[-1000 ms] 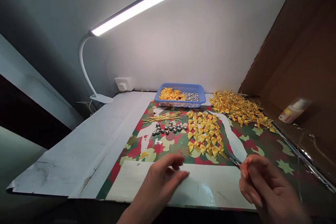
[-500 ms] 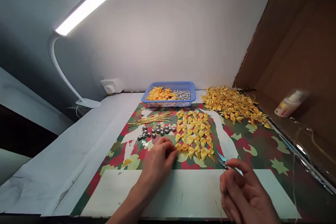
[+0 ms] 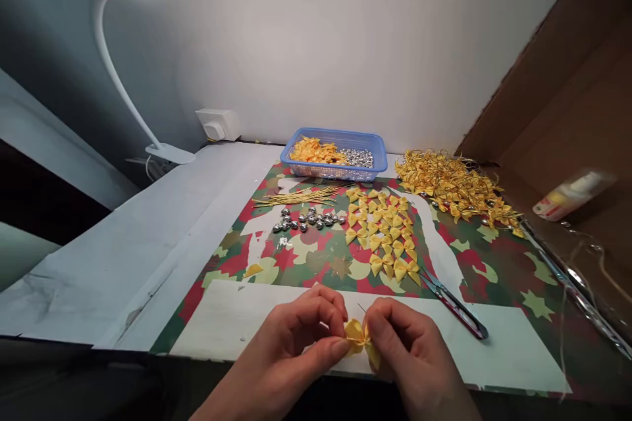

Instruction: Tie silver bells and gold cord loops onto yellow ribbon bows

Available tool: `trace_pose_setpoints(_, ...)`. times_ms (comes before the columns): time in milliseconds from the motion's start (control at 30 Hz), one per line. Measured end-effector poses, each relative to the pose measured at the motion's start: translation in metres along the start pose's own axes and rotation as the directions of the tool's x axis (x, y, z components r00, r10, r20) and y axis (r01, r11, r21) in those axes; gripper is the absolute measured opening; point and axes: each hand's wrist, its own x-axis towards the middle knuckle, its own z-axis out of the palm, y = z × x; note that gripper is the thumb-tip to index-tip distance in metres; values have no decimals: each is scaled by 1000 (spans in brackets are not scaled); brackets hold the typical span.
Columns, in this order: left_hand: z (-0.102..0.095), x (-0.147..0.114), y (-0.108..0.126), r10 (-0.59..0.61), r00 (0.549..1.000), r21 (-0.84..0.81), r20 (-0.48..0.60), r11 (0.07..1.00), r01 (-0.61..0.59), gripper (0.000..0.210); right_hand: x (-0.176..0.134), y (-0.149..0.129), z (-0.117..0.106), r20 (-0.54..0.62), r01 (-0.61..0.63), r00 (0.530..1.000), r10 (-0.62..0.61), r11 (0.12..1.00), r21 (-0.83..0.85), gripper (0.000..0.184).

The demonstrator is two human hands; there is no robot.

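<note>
Fingers of our left hand (image 3: 302,339) and right hand (image 3: 412,345) pinch one yellow bow (image 3: 355,332) between them, near the white strip (image 3: 237,312); our scissors (image 3: 459,302) lie just beside the right hand.

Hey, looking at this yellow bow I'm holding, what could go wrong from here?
A thin, needle-like sliver pokes up beside the right grip and might prick a finger, as the left grip is on the same yellow bow.
The scissors lie near the right grip, tips close to the laid-out bows; a bump could nudge some out of place.
The silver beads sit loose on the patterned mat, so a knock might set some rolling.
</note>
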Motion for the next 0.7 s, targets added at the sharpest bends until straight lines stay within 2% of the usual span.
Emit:
trace_pose_setpoints(67, -6, -6, -4, -27, 1000, -91, -16, 996, 26, 17, -1, 2, 6, 6, -32, 999, 32, 999, 18, 52)
trace_pose_setpoints(133, -12, -14, -7, -34, 998, -138, -55, 990, 26, 24, -3, 3, 14, -44, -7, 999, 6, 1000, -20, 53)
trace_pose_setpoints(200, -16, -22, -8, -14, 997, -121, -76, 993, 4, 38, -5, 4, 23, -102, 35, 994, -44, 995, -95, 53)
trace_pose_setpoints(267, -17, -29, -8, 7, 995, -69, -99, 998, -14, 40, -5, 5, 32, -122, 76, 988, -95, 985, -156, 53)
trace_pose_setpoints(400, -15, -32, -6, 2, 993, -31, -120, 999, -6, 12, -3, 9, 43, -110, 125, 983, -148, 973, -195, 53)
trace_pose_setpoints(467, -16, -31, -5, -36, 994, -122, -103, 992, 23, 15, -3, 12, 43, -112, 105, 986, -124, 982, -160, 53)
trace_pose_setpoints(567, -20, -30, -10, -137, 984, -286, -115, 953, 99, 8, -4, 20, 40, -141, 73, 986, -84, 994, -79, 47)
trace_pose_setpoints(700, -22, -30, -23, -203, 972, -405, -118, 904, 139, 6, -10, 36, 37, -267, 228, 937, -225, 973, -20, 37)
